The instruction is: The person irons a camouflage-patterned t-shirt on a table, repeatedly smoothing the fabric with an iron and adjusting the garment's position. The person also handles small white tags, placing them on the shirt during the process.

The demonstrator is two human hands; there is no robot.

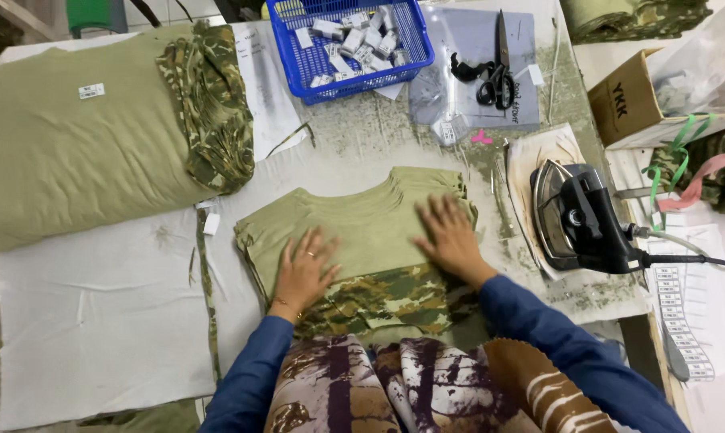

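Olive cloth — a folded shirt (362,240) with a camouflage band — lies mid-table, just left of the iron (579,218). Both hands press flat on it, fingers spread and gripping nothing — left hand (305,269), right hand (451,238).

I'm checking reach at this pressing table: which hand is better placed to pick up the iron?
Right. The right hand lies flat on the folded garment nearest the iron; the left hand is farther away.

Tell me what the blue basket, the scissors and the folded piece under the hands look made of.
Blue basket: apparently moulded plastic, with open lattice walls. Scissors: a shiny metal blade and black, probably plastic, handles. Folded piece: soft matte cloth, olive with a camouflage band, creasing under the left hand and right hand.
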